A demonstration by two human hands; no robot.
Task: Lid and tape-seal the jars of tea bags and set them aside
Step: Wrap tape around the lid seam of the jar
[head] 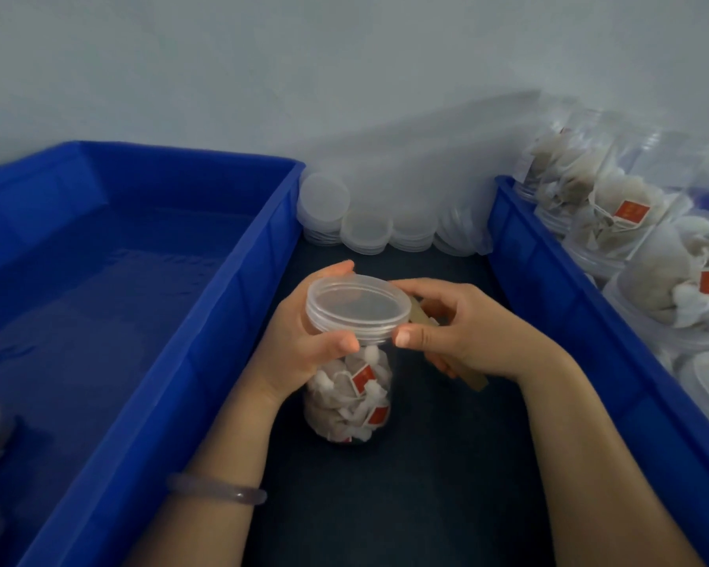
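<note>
Between bins (258,255) stands the jar (351,407), lid (359,306) up, left hand (299,345) clasping it, right hand (467,321) clasping tape (473,380).

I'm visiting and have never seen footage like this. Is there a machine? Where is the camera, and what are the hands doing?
No machine: a person works with bare hands, filmed by one camera worn on the head, looking down. The left hand grips a jar of tea bags on the dark table, its lid on. The right hand holds what looks like a roll of tape, thumb at the lid's rim. Spare lids sit behind; a blue bin on the right holds more jars.
</note>
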